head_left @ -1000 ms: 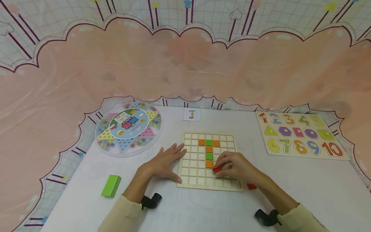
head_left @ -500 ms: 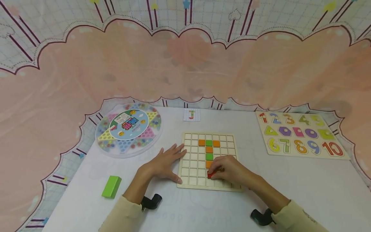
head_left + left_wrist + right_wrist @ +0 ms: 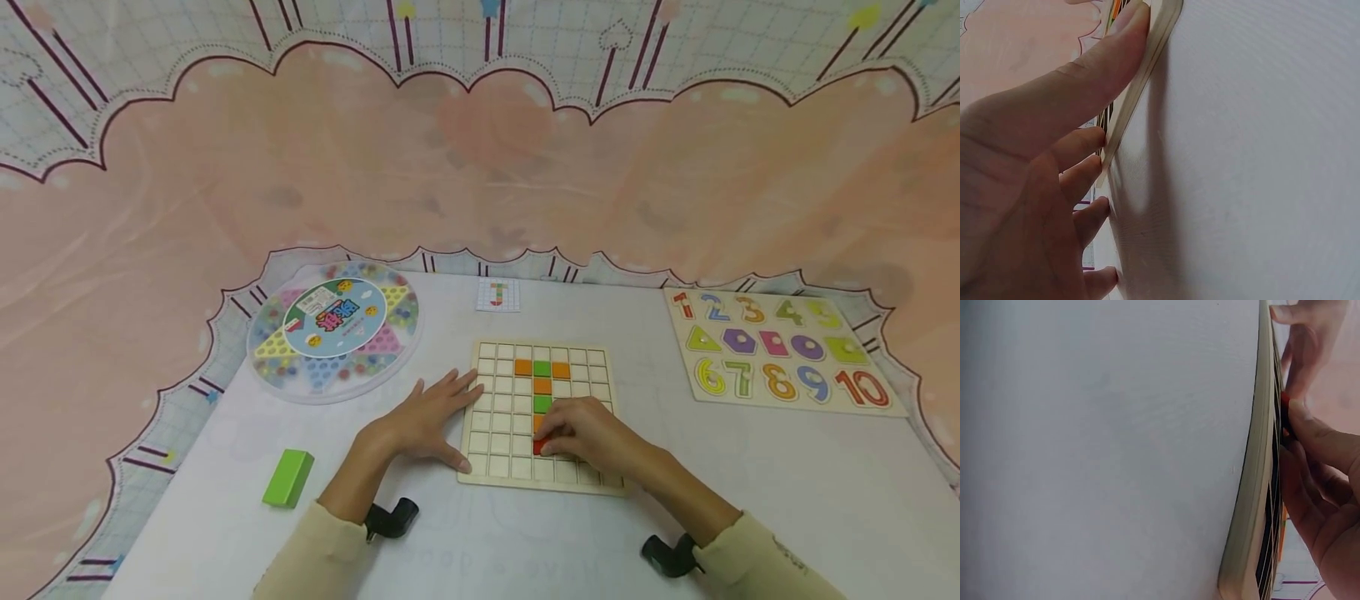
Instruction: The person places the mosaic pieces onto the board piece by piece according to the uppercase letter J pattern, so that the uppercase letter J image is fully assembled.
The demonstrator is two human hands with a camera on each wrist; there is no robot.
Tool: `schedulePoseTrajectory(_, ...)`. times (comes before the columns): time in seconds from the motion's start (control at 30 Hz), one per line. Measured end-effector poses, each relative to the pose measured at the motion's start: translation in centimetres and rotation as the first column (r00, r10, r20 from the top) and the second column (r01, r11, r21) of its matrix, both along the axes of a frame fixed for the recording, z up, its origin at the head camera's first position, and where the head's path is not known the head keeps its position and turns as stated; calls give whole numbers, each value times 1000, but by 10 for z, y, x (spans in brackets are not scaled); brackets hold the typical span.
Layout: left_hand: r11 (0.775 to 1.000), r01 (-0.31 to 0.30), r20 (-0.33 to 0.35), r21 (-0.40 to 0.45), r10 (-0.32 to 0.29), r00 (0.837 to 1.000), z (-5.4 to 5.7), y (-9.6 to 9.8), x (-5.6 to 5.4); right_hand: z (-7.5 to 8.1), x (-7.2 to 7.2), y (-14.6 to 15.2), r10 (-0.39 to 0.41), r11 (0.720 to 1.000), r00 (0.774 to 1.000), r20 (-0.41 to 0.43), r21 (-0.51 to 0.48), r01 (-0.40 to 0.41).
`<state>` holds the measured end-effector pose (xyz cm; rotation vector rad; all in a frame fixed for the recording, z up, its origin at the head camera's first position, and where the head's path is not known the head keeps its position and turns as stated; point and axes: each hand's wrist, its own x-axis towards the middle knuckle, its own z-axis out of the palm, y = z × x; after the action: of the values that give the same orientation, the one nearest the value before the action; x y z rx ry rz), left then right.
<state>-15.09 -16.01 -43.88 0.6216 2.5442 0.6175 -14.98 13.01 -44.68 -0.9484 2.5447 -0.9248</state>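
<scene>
A wooden grid board (image 3: 498,467) lies in the middle of the table with orange and green square tiles set in some cells, a row of three at the top and a column running down from it. My right hand (image 3: 596,437) pinches a red tile (image 3: 538,447) at the cell below the lowest orange tile (image 3: 537,422). In the right wrist view the thumb and fingertips meet at that red tile (image 3: 1284,403), close on the board. My left hand (image 3: 420,421) is spread along the board's left edge, its thumb and fingertips resting on the rim.
A small card (image 3: 498,295) with a coloured J pattern lies behind the board. To the left are a round marble game box (image 3: 333,333) and a green block (image 3: 288,479). A number-and-shape puzzle board (image 3: 783,354) lies at the back right.
My right hand has moved left with the red tile, bringing it down to the cell under the orange one. Another red piece by the board's right corner is no longer visible. My left hand stays put.
</scene>
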Motion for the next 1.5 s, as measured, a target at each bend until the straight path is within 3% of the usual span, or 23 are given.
schedulePoseTrajectory(0.33,1000,-6,7,0,6,1000,0,5,1,-1,-1,2,-53,999,996,68,-6,53)
schedulePoseTrajectory(0.67,1000,-14,-9,-11,13,1000,-1,5,-2,1,-6,3,-39,999,993,115,-14,41)
schedulePoseTrajectory(1.1,1000,-19,-16,-6,19,1000,-2,6,-2,5,-2,7,-21,1000,995,94,9,21)
schedulePoseTrajectory(1.23,1000,-17,-15,-8,17,1000,-1,5,-1,9,-1,11,-9,1000,995,101,-29,12)
schedulePoseTrajectory(1.5,1000,-30,-17,4,30,999,0,3,2,25,7,32,-117,991,988,99,-49,123)
